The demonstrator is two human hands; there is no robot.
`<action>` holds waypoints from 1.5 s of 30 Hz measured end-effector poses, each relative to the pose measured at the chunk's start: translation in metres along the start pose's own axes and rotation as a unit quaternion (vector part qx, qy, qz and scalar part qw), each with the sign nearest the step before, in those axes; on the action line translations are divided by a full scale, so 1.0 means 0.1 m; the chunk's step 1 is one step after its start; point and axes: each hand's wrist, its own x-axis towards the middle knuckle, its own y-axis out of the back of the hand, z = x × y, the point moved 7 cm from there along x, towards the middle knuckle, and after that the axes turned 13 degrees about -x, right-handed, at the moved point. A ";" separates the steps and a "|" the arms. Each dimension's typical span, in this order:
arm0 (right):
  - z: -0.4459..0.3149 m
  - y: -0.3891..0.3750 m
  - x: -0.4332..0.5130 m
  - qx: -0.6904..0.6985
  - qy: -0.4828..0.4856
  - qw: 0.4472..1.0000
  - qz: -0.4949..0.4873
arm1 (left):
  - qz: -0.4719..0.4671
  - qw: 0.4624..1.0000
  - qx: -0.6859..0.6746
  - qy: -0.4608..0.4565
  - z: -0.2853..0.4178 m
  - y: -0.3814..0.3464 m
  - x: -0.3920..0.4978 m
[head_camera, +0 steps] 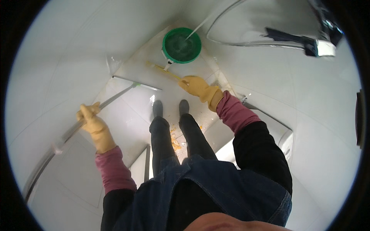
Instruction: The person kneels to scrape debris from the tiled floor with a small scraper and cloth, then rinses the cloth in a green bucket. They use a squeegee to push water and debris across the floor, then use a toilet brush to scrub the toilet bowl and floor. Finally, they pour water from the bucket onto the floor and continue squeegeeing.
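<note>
My left hand, in a yellow rubber glove, grips the long metal pole of a floor squeegee. The squeegee's blade lies on the tiled floor, ahead and left of my boots. My right hand, gloved the same way, is closed around one end of a thin yellow rod. The rod reaches toward the front of a green bucket; a small white piece lies against it there. Churning water stands in the bucket, and a pale stream enters from above right.
Light wall panels enclose the corner. A flexible metal hose hangs on the right wall near a black and white fitting. A white fixture and small valve stand at right. Orange scraps litter the floor between my legs.
</note>
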 end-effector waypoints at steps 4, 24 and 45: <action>0.55 -1.19 0.44 -0.012 -0.033 0.998 -0.061 | -0.082 0.993 -0.008 -0.084 0.17 0.13 0.12; 1.26 -3.48 2.53 -0.399 -0.026 0.862 -0.311 | -0.103 0.986 -0.125 -0.043 0.20 0.43 -0.04; 0.86 0.20 1.28 -0.176 -0.168 0.955 0.172 | 0.011 0.984 -0.118 -0.135 0.19 1.08 -0.09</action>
